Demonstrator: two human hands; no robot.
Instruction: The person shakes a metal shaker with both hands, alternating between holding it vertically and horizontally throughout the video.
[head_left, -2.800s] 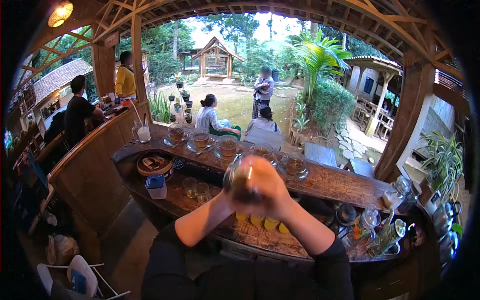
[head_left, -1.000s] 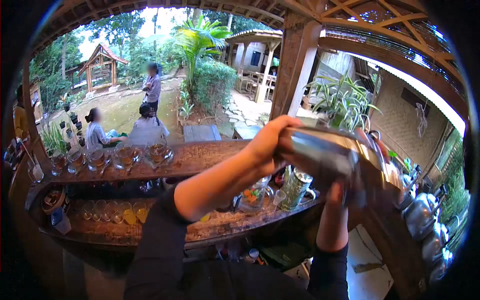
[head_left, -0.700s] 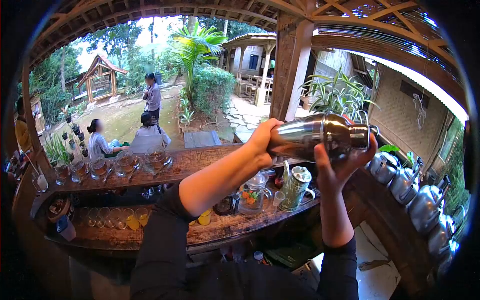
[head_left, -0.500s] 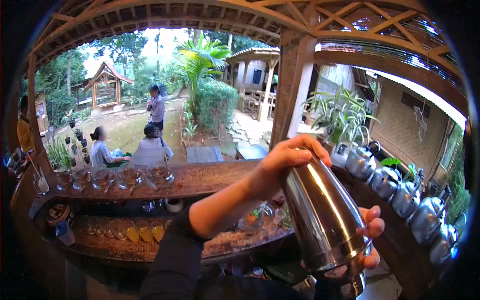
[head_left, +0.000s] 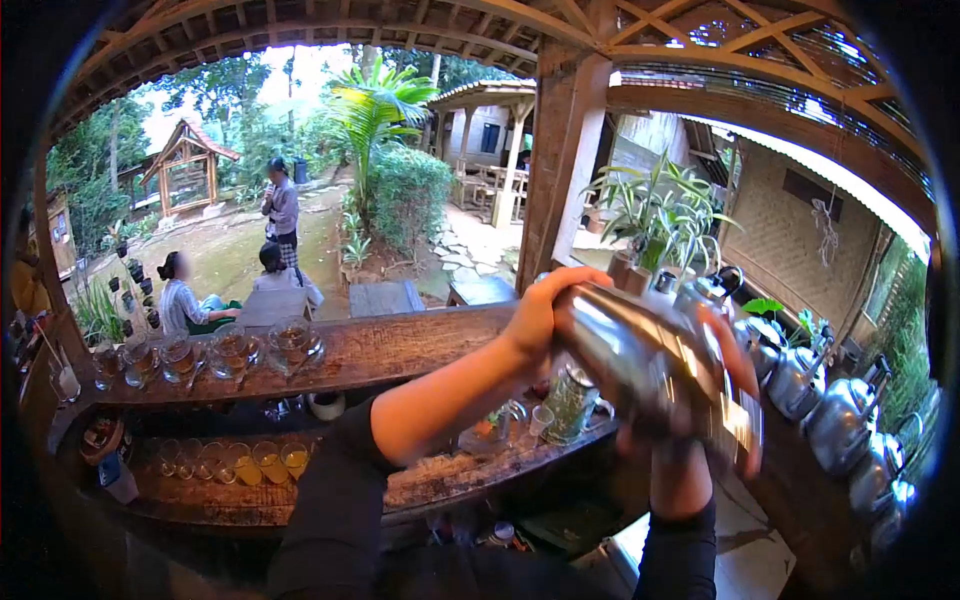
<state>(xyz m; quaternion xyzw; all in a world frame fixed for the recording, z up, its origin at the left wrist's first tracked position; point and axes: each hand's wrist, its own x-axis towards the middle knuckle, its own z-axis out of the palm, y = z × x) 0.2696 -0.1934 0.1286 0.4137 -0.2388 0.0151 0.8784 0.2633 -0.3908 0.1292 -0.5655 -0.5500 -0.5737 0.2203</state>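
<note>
A shiny steel cocktail shaker (head_left: 635, 350) is held in front of me above the lower counter, tilted and smeared by motion. My left hand (head_left: 550, 312) is closed over its left end. My right hand (head_left: 732, 355) wraps the right end, its fingers blurred and partly hidden behind the metal. Below the shaker, on the lower shelf, stand a patterned jug (head_left: 574, 405) and a small clear cup (head_left: 541, 420).
Several glass cups (head_left: 232, 350) on saucers line the upper wooden counter (head_left: 400, 350). Below them are glasses, some with orange drink (head_left: 272, 462). Metal kettles (head_left: 845, 420) stand along the right ledge. Several people sit or stand outside.
The shaker has swung from a steep slant to a flatter tilt, its lower end moving up and right. My right forearm now shows below it. The view has shifted slightly.
</note>
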